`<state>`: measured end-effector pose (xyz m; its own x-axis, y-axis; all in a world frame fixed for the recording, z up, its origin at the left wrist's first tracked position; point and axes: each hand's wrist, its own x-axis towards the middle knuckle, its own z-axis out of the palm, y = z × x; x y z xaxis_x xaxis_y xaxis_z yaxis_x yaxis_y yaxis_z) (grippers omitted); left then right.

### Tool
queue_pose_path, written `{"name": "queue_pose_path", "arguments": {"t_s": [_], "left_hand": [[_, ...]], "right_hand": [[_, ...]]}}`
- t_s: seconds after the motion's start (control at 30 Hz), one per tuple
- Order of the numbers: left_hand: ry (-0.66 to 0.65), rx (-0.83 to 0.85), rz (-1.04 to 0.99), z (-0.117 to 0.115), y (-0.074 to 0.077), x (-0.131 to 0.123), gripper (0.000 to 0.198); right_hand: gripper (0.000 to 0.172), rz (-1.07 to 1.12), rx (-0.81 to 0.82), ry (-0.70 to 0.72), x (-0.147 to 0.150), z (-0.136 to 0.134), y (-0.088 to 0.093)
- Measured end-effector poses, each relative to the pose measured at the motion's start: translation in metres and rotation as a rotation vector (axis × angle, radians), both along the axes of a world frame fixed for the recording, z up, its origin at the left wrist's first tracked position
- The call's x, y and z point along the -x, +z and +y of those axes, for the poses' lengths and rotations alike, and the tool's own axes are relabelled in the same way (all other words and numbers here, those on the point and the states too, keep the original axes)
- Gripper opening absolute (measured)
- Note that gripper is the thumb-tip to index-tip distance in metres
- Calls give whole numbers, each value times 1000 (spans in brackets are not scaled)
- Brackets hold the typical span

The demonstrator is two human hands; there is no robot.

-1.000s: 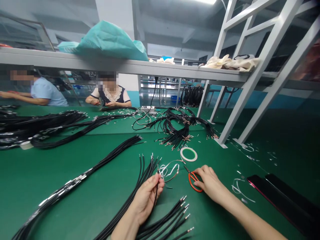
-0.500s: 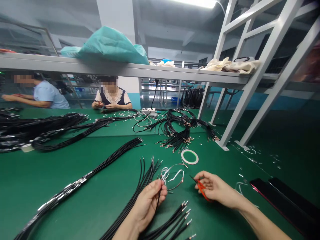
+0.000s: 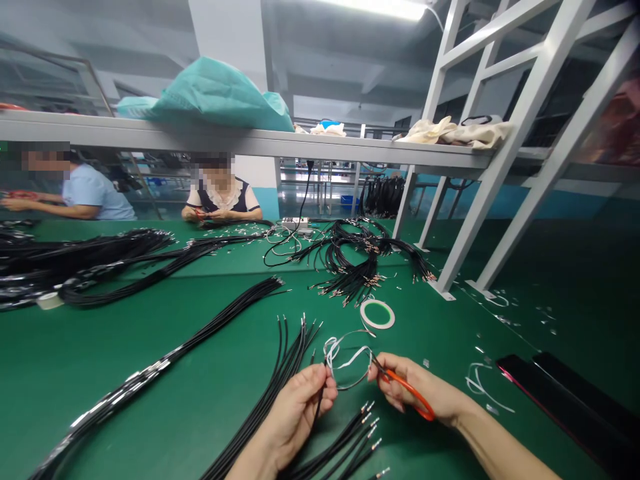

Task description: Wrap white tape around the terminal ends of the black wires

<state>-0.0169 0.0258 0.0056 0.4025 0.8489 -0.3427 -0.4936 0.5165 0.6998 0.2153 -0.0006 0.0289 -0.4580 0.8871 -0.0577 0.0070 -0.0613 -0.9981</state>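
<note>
The left hand (image 3: 297, 413) curls inward, thumb and fingers pressed together, pinching a black cable (image 3: 319, 400) whose long axis runs nearly upright, its upper end hard to make out. Just right of that grip sits a thin loop of white and silver wire (image 3: 349, 360). The right hand (image 3: 403, 380) closes around orange-handled scissors (image 3: 423, 407), blades aimed left at the loop — their tips are too dark to see whether they touch it.

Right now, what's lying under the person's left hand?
A bundle of black cables runs under the left hand across the green bench top; the stretch beneath the palm is covered, so anything else there is hidden.
</note>
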Motion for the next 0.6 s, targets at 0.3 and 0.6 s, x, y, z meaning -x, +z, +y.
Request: {"name": "queue_pose_path", "arguments": {"t_s": [0.3, 0.6], "left_hand": [[10, 25, -11, 2, -3, 0, 19], [-12, 29, -20, 2, -3, 0, 23]], "right_hand": [[37, -149, -40, -210, -19, 15, -16], [20, -512, -536, -243, 23, 77, 12]]}}
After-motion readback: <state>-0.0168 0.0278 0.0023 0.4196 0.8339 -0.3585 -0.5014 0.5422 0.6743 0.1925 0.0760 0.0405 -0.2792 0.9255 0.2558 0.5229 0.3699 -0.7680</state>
